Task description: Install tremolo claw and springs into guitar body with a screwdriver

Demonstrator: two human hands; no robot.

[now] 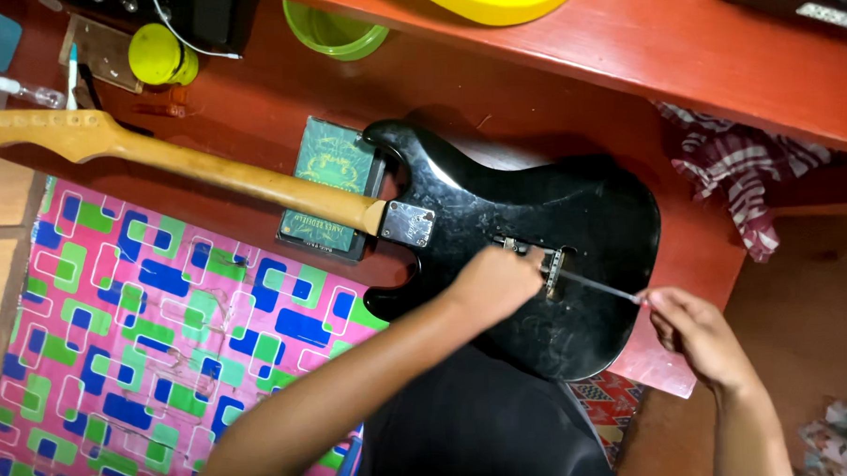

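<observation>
A black electric guitar point(526, 225) is laid back-up across the centre of the frame on a red table point(623, 34) — its glossy body scuffed, its pale wooden neck reaching to the upper left. The left hand point(493, 281) is pressed, fingers curled together, at the open rear cavity. A thin metal spring point(594, 286) is pinched by the right hand point(694, 330) at lower right — stretched taut from the cavity.

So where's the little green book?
In the head view, the green book lies left of centre on the red table, tucked under the guitar where neck meets black body.
</observation>
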